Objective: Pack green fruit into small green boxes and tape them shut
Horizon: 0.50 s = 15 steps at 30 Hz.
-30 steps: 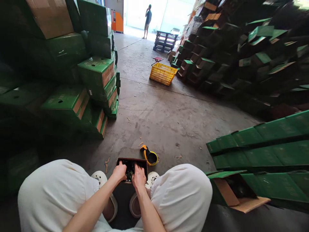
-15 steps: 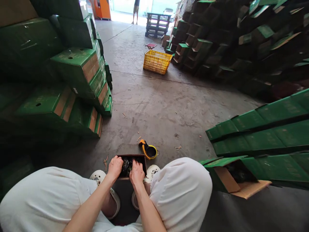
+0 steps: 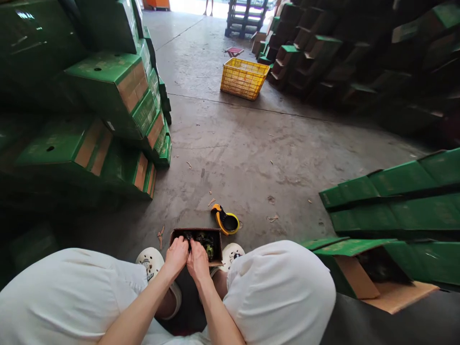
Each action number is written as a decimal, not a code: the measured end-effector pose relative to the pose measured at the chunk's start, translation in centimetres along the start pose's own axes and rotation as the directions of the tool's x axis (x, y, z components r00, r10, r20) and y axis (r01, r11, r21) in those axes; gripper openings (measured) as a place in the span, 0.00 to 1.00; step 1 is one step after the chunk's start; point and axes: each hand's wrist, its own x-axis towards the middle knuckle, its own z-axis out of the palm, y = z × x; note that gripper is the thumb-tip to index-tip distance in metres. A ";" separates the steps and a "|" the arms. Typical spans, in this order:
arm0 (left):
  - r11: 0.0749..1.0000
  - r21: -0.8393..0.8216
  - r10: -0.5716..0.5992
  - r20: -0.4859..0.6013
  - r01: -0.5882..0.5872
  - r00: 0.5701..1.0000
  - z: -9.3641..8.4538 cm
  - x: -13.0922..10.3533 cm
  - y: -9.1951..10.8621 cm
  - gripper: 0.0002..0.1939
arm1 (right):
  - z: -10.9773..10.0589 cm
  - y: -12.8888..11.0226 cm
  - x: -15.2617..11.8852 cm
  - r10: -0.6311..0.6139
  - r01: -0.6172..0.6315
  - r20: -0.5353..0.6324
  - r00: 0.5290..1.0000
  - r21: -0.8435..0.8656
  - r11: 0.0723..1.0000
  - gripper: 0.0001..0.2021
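Head view shows us the fingers of our left hand and right hand bent down into the left part of the open box, close together; their tips are hidden, so we cannot tell whether they grip any of the dark contents. Those contents, glossy and partly green, lie inside the open box, which sits on the concrete floor between our white clogs. Just beyond the box's far right corner we see an orange and yellow tape dispenser. Our knees in white trousers flank the box on both sides. Well to its right we have rows of green cartons, and well to its left, stacked cartons. Far ahead of the box stands a yellow crate, and farther still, a small red-topped stool and a dark pallet.
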 end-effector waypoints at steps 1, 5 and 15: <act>1.000 0.003 0.003 -0.011 -0.003 1.000 0.1 0.1 -0.1 0.22 | 0.3 0.1 0.2 -0.023 0.023 0.022 0.999 0.005 1.000 0.30; 1.000 -0.012 -0.004 -0.002 0.004 1.000 0.2 1.0 -0.2 0.27 | 0.4 -0.6 1.5 -0.062 0.071 0.178 0.982 -0.043 0.997 0.37; 0.998 -0.056 -0.012 -0.078 0.007 0.997 -0.8 0.5 -0.2 0.21 | -4.4 -1.2 0.3 0.100 -0.101 -0.063 0.993 -0.002 0.995 0.21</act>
